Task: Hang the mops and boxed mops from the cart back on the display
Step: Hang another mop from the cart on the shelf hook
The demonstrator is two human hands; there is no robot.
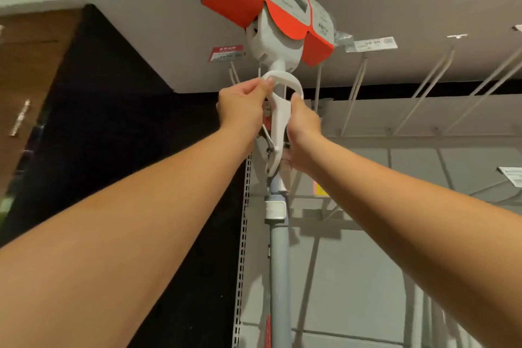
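Both hands (243,106) (303,127) gripping upturned mop (279,263)

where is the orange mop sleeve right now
The orange sleeve is top centre in the head view, between a red price tag at left and a white price tag at right.

This is a shop aisle. A red price tag (226,53) and a white price tag (372,43) sit at the ends of long metal display hooks (354,93), beside a slotted shelving upright (243,234). A mop (234,0) wears a red cardboard retail sleeve.
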